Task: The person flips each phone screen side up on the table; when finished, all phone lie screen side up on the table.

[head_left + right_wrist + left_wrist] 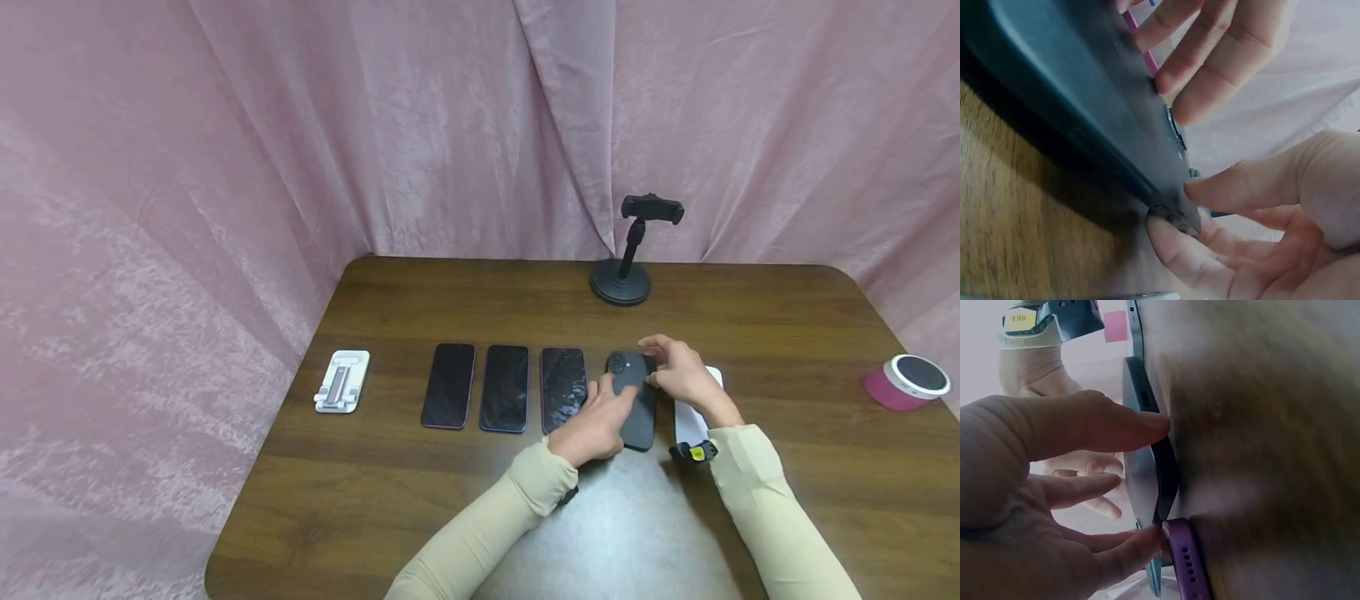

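A dark grey-green phone (639, 427) lies back up on the table, its round camera block at the far end. From the left, my left hand (597, 423) holds it, thumb (1141, 425) along the near edge and fingers over the back and far side. My right hand (681, 373) pinches its far right corner, where small holes show in the dark edge (1175, 219) between thumb and fingers. A purple-edged phone (562, 379), screen up with shiny creases, lies just left. Under my right wrist is a white phone (688, 423), partly hidden.
Two more phones, one with a pinkish edge (448, 386) and one with a bluish edge (504, 389), lie screen up in the row. A folded white stand (342, 381) lies far left. A black phone stand (621, 282) stands at the back; a pink-and-white round object (906, 382) sits far right.
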A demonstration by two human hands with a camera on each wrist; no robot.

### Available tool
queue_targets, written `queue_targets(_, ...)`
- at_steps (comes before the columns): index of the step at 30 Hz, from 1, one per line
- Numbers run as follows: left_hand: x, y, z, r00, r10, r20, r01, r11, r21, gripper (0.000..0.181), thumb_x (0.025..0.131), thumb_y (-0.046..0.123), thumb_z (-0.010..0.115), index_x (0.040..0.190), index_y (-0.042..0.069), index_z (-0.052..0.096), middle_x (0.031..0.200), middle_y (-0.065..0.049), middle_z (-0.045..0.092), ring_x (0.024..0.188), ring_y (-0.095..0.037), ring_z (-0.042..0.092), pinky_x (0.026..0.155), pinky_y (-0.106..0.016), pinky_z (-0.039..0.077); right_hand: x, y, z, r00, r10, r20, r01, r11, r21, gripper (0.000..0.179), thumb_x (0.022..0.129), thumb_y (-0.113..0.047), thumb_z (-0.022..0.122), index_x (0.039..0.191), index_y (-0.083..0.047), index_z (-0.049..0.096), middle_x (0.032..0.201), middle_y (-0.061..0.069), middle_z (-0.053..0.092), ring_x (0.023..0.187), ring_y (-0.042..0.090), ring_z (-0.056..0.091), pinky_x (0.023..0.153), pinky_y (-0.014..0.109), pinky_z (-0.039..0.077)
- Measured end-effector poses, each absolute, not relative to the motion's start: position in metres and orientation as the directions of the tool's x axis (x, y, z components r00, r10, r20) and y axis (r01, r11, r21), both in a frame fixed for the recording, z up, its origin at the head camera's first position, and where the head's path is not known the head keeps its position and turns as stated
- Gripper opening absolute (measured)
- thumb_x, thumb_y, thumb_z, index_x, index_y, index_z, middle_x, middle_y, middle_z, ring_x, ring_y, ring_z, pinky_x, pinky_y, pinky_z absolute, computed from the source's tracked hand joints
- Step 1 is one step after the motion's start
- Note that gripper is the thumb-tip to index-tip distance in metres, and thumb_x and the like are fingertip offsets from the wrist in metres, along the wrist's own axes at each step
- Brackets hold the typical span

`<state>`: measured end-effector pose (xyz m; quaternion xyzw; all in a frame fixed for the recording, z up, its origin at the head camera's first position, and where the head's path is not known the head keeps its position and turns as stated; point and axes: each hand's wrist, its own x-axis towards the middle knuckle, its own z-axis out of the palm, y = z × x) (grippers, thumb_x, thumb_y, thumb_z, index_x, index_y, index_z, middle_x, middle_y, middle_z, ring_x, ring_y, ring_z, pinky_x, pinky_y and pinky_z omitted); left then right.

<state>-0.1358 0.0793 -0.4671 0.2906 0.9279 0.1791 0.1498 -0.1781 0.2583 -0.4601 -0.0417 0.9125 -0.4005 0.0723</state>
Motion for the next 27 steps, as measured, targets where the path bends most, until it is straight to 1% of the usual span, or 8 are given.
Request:
queue_targets(3,-0.137,0.08,-0.466,-0.787,0.591,-0.177,0.479,0.766,0.429,0.075,0.079,0.004,0.083,0.144,0.016,0.048,0.149,-0.018,0.035,0.122,-0.026,0.039,0.088,-0.025,0.047,-0.177,0.259,-0.458,-0.983,-0.146,-0.112,-0.009,0.645,-0.764,0.058,0.078,0.018,0.059,0.135,0.012,0.049,0.133,0.037,0.053,0.097,0.04,0.064,0.07,0.036,0.051)
queue_targets(5,-0.138,0.081,-0.466,-0.787,0.59,-0.181,0.475,0.766,0.432,0.074,0.08,0.005,0.083,0.144,0.016,0.048,0.148,-0.018,0.036,0.124,-0.026,0.038,0.088,-0.025,0.047,-0.176,0.259,-0.456,-0.981,-0.151,-0.124,0.004,0.622,-0.783,0.058,0.08,0.019,0.057,0.137,0.013,0.048,0.135,0.037,0.051,0.096,0.039,0.065,0.067,0.033,0.052)
queue_targets(10,-0.138,0.082,-0.467,-0.79,0.583,-0.188,0.46,0.767,0.447,0.079,0.079,0.007,0.084,0.147,0.017,0.046,0.147,-0.017,0.038,0.125,-0.025,0.039,0.089,-0.025,0.047,-0.173,0.262,-0.454,-0.979,-0.17,-0.108,-0.01,0.577,-0.817,0.057,0.081,0.02,0.056,0.137,0.015,0.046,0.135,0.039,0.049,0.106,0.048,0.063,0.072,0.035,0.056)
queue_targets(14,-0.137,0.083,-0.47,-0.792,0.584,-0.179,0.46,0.763,0.454,0.085,0.078,0.01,0.086,0.15,0.016,0.042,0.144,-0.015,0.04,0.121,-0.022,0.04,0.089,-0.024,0.047,-0.17,0.265,-0.452,-0.978,-0.182,-0.103,-0.016,0.554,-0.833,0.057,0.082,0.02,0.055,0.138,0.016,0.045,0.137,0.039,0.048,0.108,0.049,0.062,0.075,0.035,0.056)
queue_targets(17,-0.138,0.084,-0.469,-0.799,0.576,-0.174,0.441,0.757,0.482,0.091,0.077,0.017,0.089,0.153,0.015,0.039,0.142,-0.013,0.042,0.117,-0.019,0.041,0.089,-0.023,0.046,-0.169,0.266,-0.449,-0.978,-0.184,-0.102,-0.016,0.548,-0.836,0.057,0.083,0.019,0.054,0.139,0.015,0.045,0.138,0.039,0.047,0.107,0.049,0.063,0.075,0.034,0.056)
queue_targets(20,-0.14,0.085,-0.467,-0.805,0.566,-0.18,0.405,0.744,0.531,0.095,0.077,0.03,0.089,0.154,0.014,0.035,0.141,-0.013,0.043,0.117,-0.018,0.042,0.09,-0.025,0.046,-0.169,0.267,-0.447,-0.978,-0.185,-0.095,-0.022,0.545,-0.838,0.057,0.083,0.019,0.054,0.139,0.015,0.045,0.137,0.038,0.048,0.107,0.049,0.063,0.075,0.032,0.056)
queue_targets(24,-0.141,0.084,-0.466,-0.811,0.552,-0.194,0.34,0.714,0.612,0.097,0.082,0.045,0.082,0.157,0.011,0.03,0.144,-0.013,0.044,0.119,-0.019,0.044,0.093,-0.028,0.046,-0.168,0.268,-0.444,-0.978,-0.191,-0.084,-0.032,0.533,-0.845,0.056,0.083,0.019,0.056,0.137,0.016,0.046,0.136,0.039,0.049,0.104,0.048,0.065,0.073,0.03,0.056)
queue_targets(27,-0.141,0.083,-0.467,-0.821,0.536,-0.197,0.291,0.69,0.663,0.097,0.085,0.049,0.078,0.158,0.01,0.027,0.148,-0.014,0.042,0.129,-0.023,0.044,0.099,-0.034,0.045,-0.168,0.268,-0.441,-0.977,-0.194,-0.083,-0.033,0.53,-0.848,0.055,0.083,0.018,0.057,0.137,0.016,0.046,0.137,0.039,0.048,0.102,0.046,0.066,0.073,0.032,0.056)
